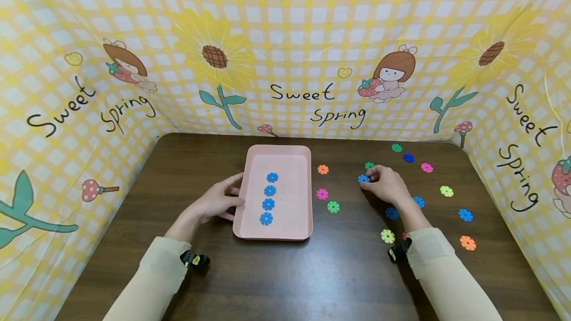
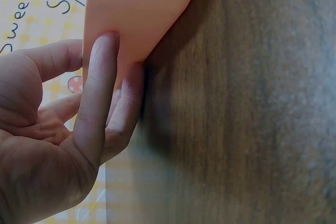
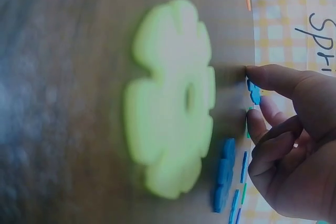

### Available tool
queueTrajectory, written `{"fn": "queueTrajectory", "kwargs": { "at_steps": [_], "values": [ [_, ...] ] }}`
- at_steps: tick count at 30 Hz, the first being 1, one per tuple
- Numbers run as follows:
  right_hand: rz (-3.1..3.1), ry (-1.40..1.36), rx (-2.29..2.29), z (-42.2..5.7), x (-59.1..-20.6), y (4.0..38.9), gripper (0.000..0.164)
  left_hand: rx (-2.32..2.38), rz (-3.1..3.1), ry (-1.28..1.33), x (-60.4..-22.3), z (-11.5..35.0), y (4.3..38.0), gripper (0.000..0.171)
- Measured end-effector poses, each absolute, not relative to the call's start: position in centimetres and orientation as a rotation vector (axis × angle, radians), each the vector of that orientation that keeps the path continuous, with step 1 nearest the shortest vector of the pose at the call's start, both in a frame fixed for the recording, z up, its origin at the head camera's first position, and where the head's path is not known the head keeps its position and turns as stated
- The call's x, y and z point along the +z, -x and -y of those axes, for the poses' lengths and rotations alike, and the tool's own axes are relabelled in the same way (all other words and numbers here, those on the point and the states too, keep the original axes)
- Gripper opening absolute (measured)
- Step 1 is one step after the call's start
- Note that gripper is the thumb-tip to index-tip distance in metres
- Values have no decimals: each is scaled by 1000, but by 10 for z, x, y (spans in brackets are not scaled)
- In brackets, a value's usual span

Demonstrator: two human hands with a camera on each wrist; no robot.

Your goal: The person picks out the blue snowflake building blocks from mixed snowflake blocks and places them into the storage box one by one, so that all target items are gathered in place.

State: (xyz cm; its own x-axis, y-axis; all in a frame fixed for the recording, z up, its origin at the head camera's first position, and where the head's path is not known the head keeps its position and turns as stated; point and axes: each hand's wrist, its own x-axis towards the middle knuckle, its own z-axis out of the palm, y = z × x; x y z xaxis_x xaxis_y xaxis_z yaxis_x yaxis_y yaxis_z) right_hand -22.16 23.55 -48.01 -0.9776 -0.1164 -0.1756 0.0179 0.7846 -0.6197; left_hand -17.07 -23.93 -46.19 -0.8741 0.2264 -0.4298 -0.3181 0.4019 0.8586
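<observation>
A pink tray point(image 1: 296, 192) stands on the wooden table, with several blue flower-shaped discs point(image 1: 269, 190) in a column inside it. My left hand point(image 1: 218, 199) is at the tray's left side, its spread fingertips touching the outer wall point(image 2: 142, 9). To the right of the tray, my right hand point(image 1: 387, 185) pinches another blue flower-shaped disc point(image 1: 363, 179) between thumb and fingers, at table height. In the right wrist view part of this blue disc point(image 3: 254, 93) shows between the fingertips. Just behind it lies a green disc point(image 1: 369, 166).
Orange point(image 1: 323, 169), pink point(image 1: 322, 193) and green point(image 1: 333, 206) discs lie beside the tray. Around the right forearm are more discs, including blue point(image 1: 465, 214), yellow-green point(image 1: 387, 236) and orange point(image 1: 468, 242). Patterned cloth point(image 1: 294, 63) surrounds the table's back and sides.
</observation>
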Motion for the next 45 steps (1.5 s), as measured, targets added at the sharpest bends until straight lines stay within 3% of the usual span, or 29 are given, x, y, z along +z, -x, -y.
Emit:
{"fn": "queueTrajectory", "kwargs": {
  "at_steps": [22, 45],
  "values": [
    [-2761, 194, -1073, -229, -475, 223, 35, 1479, -2189, 78, -463, 240, 171, 83],
    [-2694, 450, -1310, -134, -446, 244, 28, 1486, -2182, 85, -463, 241, 170, 83]
  ]
}}
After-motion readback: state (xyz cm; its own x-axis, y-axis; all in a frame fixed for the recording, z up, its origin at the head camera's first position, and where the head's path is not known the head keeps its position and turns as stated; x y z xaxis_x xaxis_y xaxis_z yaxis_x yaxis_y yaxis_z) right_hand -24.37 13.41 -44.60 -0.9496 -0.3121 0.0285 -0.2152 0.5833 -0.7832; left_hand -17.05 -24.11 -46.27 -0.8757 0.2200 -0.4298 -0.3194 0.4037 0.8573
